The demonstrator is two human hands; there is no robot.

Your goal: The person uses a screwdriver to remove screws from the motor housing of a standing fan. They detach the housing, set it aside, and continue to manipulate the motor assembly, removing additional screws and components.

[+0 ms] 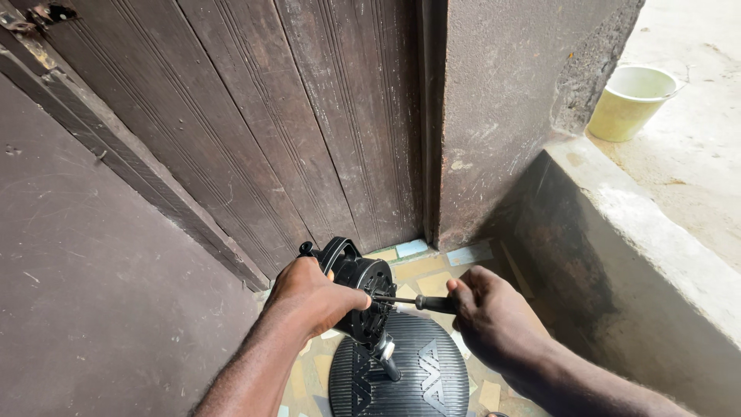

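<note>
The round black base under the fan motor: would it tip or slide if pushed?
Probably hard to tip: the base is wide, low and flat on the tiled floor. The motor housing on the short pole makes it top-heavy, though. The left hand steadies it against the screwdriver.

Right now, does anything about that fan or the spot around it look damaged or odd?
Yes. The black fan motor on its round base has no blades or guard, and the wooden door behind is scuffed and worn.
</note>
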